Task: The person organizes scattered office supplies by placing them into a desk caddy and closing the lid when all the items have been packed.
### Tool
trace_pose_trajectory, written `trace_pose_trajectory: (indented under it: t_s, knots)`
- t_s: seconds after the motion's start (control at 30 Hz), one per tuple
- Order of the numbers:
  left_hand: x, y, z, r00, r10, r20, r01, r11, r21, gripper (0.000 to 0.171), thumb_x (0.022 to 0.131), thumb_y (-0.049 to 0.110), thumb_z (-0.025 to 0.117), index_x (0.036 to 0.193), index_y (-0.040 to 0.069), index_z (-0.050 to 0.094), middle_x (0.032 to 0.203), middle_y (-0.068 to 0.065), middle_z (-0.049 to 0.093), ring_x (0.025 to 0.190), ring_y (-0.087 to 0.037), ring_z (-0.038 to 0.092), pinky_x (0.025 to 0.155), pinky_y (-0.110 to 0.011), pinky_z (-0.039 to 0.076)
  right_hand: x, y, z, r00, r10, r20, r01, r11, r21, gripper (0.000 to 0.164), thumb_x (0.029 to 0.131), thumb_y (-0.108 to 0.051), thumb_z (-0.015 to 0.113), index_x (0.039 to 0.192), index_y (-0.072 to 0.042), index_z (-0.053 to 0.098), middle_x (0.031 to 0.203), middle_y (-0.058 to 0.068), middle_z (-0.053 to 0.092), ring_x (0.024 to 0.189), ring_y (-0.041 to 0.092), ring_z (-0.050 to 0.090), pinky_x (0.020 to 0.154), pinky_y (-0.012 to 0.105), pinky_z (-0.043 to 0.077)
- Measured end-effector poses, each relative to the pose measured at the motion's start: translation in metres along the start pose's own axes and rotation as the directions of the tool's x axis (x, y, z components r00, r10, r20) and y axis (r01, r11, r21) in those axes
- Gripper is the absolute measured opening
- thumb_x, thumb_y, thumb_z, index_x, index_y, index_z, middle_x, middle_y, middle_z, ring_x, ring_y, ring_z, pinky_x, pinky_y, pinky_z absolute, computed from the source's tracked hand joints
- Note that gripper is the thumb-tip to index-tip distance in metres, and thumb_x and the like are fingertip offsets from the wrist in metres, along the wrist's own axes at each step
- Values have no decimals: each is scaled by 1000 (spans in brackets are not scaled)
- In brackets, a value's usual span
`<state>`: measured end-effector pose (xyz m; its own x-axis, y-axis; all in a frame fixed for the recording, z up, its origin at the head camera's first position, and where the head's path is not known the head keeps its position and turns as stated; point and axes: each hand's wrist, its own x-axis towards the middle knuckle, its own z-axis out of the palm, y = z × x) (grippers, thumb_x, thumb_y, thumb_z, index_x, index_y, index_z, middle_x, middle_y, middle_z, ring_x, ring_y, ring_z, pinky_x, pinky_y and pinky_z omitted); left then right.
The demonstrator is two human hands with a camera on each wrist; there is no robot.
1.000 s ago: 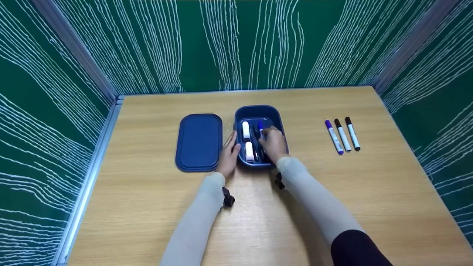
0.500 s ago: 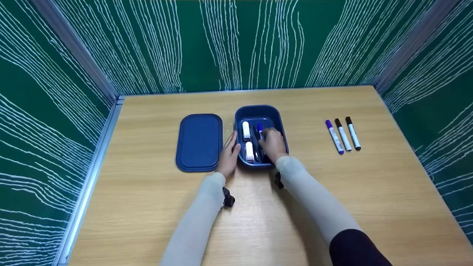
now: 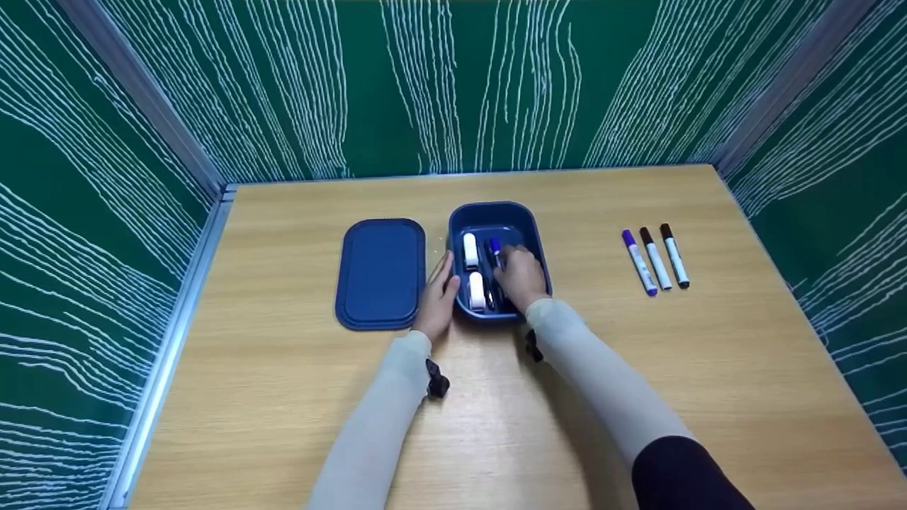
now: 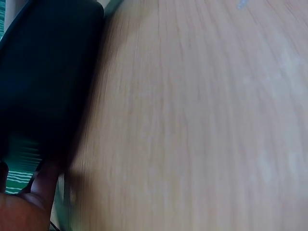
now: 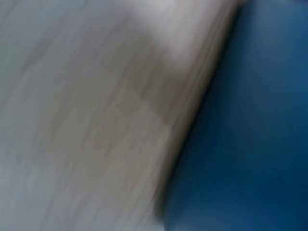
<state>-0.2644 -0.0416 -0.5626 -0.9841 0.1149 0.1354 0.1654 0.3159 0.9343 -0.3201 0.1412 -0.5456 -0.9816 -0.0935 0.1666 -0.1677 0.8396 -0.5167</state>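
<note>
In the head view an open dark blue box [image 3: 497, 212] stands at the middle of the table. My right hand [image 3: 523, 278] reaches into its right side and pinches a blue-capped marker [image 3: 495, 246]; the marker's lower part is hidden by the hand. Left of it, inside the box, lie dark pens [image 3: 489, 290] and two small white rounded objects [image 3: 470, 249], their kind unclear. My left hand [image 3: 436, 301], fingers straight, rests against the box's left wall. In the left wrist view the left hand [image 4: 29, 209] touches the dark box wall [image 4: 53, 72]. The right wrist view shows only the blurred box side [image 5: 250, 144] and table.
The flat blue lid [image 3: 380, 273] lies left of the box, beside the left hand. To the right, three markers lie side by side: one purple-capped [image 3: 639, 263], two dark-capped [image 3: 655, 258]. Green panels with white lines [image 3: 382, 85] wall in the wooden table [image 3: 283, 425].
The blue-capped marker has shifted slightly down and left within the box, with the right hand moving a little alongside it. The left hand stays against the box wall.
</note>
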Motion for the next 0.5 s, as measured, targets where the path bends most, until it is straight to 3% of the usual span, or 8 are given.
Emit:
trace_pose_trajectory:
  t_s: [0.27,0.5]
  knots:
    - [-1,2,2,1000,4,-3,-4,1000,-18,51,105,15,41,154,7,26,159,-5,20,145,-21,16,117,-33,16,0,-2,-1,999,25,36,-24,999,-33,20,84,-7,68,101,3,69,94,16,64,83,31,64,70,42,55]
    - [-1,4,1,1000,-14,-9,14,1000,-9,51,105,15,42,154,10,26,159,-2,21,145,-18,17,116,-31,15,2,-8,-7,1000,19,7,-18,998,-56,19,86,-12,66,99,1,70,94,16,64,83,33,65,71,45,55]
